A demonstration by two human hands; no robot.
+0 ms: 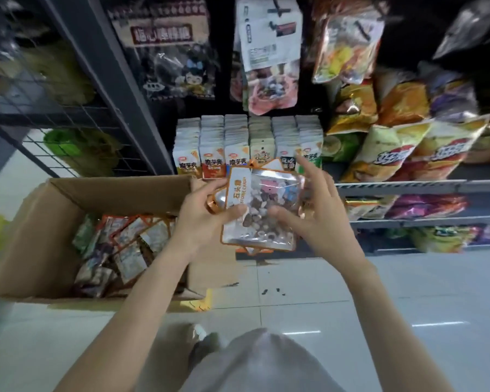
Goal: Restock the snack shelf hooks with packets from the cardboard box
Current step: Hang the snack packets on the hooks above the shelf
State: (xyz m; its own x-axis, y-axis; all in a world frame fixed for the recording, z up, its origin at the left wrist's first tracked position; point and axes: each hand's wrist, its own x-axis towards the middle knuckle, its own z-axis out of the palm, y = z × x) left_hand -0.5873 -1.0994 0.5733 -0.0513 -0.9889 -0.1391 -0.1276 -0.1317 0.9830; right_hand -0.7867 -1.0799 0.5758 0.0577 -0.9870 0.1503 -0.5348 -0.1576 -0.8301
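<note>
While the pale glossy tiled floor [351, 292] lay underfoot, streaked with reflected ceiling lights and dotted with a few dark specks, both hands held a small stack of clear-windowed candy packets with orange-edged white labels [262, 210] above the floor, just in front of the shelving. The left hand [201, 216] gripped the stack's left edge, thumb curled over the front and fingers behind; the right hand [314, 210] touched the right side with its fingers spread and the thumb pressed on the front. Below and to the left, an open brown cardboard box [40, 236] stood on the tiles, with more packets [116, 244] jumbled inside. Behind it rose a dark metal upright with a wire grid panel [68, 114]. Snack bags hung from hooks [269, 52] above, rows of white pouches [246, 145] stood below them, and yellow crisp bags [402, 148] crowded the grey shelves [408, 186] at right
</note>
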